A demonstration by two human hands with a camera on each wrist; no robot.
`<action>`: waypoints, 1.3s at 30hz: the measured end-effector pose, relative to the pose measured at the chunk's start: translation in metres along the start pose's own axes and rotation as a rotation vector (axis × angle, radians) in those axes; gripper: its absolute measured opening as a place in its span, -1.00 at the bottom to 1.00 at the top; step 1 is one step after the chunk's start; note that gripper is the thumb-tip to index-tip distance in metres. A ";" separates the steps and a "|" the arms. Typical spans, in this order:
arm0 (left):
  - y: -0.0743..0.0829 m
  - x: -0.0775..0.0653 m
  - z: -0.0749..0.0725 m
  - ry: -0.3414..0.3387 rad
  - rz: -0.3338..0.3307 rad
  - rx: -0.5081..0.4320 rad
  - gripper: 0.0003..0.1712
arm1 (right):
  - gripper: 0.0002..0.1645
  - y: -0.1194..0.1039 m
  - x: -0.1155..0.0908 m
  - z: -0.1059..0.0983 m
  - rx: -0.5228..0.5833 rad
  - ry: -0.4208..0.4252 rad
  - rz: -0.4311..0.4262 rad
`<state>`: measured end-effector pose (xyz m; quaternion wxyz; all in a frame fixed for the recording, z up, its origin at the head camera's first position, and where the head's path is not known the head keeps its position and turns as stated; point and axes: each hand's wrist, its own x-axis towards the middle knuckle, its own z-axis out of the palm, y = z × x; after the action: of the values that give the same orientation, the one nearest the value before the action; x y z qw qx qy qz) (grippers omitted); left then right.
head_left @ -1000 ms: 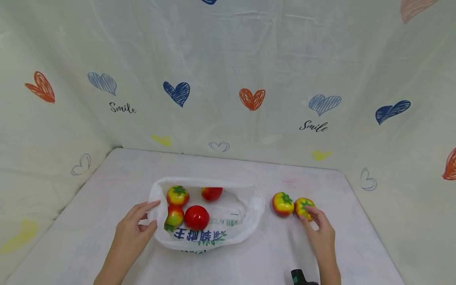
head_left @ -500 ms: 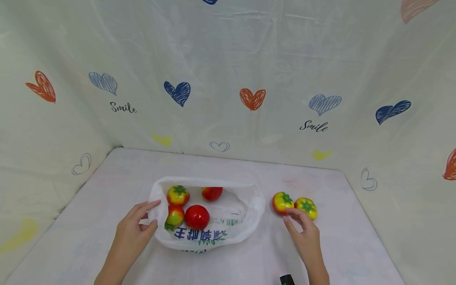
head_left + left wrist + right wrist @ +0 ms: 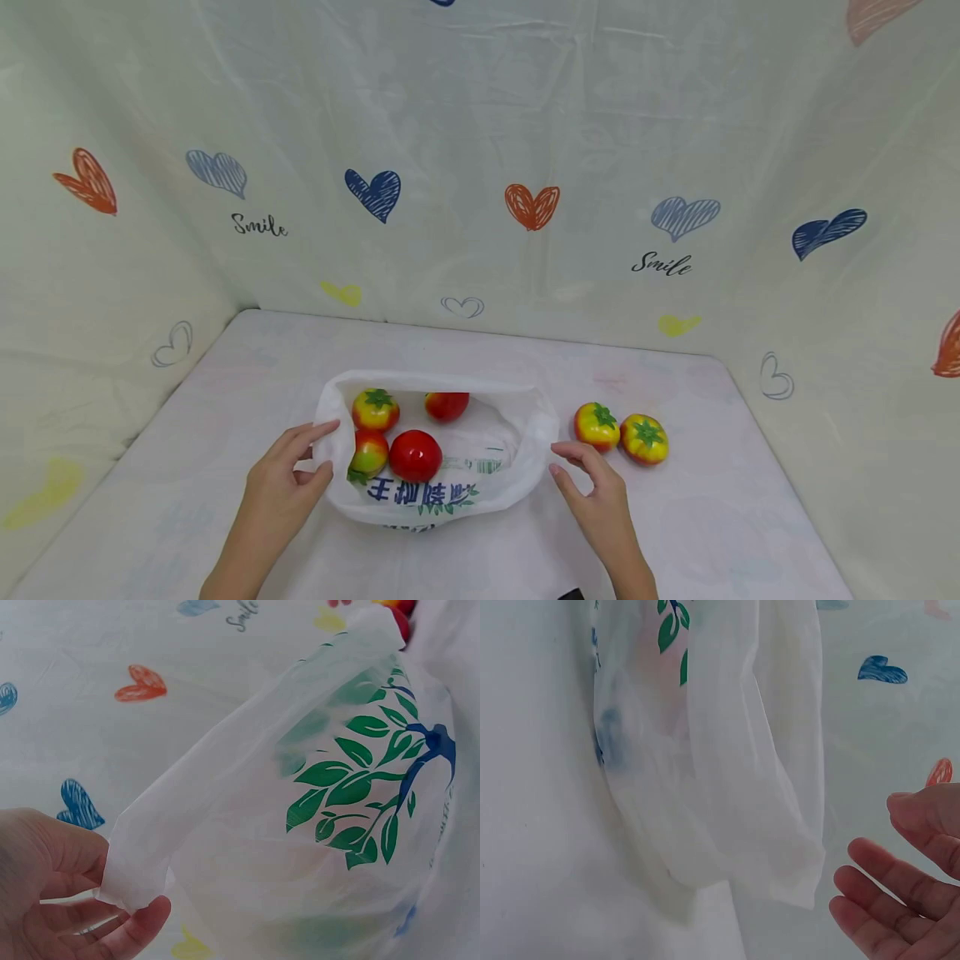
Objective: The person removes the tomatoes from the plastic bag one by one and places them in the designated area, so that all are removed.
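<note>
A white plastic bag [image 3: 525,483] with green leaves and blue print stands with its mouth wide. My left hand [image 3: 283,479] pinches its folded left rim between thumb and fingers, as the left wrist view [image 3: 82,889] also shows. Inside are a glossy red tomato-like fruit [image 3: 416,456], a yellow-red one with a green leafy top [image 3: 375,410], and others partly hidden by the rim. Just off the right rim, my right hand [image 3: 600,492] holds nothing, thumb and fingers spread apart; in the right wrist view a gap separates the fingers [image 3: 885,877] from the plastic.
On the white table [image 3: 712,517], right of the bag, two yellow-red fruits with green tops, a left one [image 3: 597,427] and a right one [image 3: 645,439], sit side by side. A heart-printed curtain [image 3: 480,125] walls the back and sides. A small black object [image 3: 572,594] shows at the bottom edge.
My right hand has left the two fruits on the table and moved left to the bag's right rim. The fruits stay where they were, and my left hand has kept its hold.
</note>
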<state>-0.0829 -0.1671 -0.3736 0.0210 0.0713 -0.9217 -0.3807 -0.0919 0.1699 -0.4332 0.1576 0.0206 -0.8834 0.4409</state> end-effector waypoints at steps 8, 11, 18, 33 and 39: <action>-0.001 -0.001 0.000 0.013 0.017 -0.005 -0.46 | -0.70 -0.015 -0.005 0.018 0.099 -0.078 -0.070; -0.001 -0.001 0.000 0.018 0.030 -0.002 -0.46 | -0.70 -0.020 -0.006 0.025 0.118 -0.114 -0.068; -0.003 0.000 0.000 -0.003 0.013 -0.005 -0.45 | -0.71 -0.032 -0.003 0.037 0.161 -0.174 -0.090; -0.002 -0.002 0.000 0.003 0.005 0.001 -0.44 | -0.61 -0.049 0.004 0.064 0.222 -0.433 -0.023; -0.001 -0.002 -0.001 0.008 0.005 -0.003 -0.45 | -0.52 -0.054 0.008 0.075 0.219 -0.491 -0.006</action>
<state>-0.0810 -0.1678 -0.3736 0.0260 0.0703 -0.9212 -0.3818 -0.1096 0.0787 -0.4317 -0.0632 0.1463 -0.8421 0.5152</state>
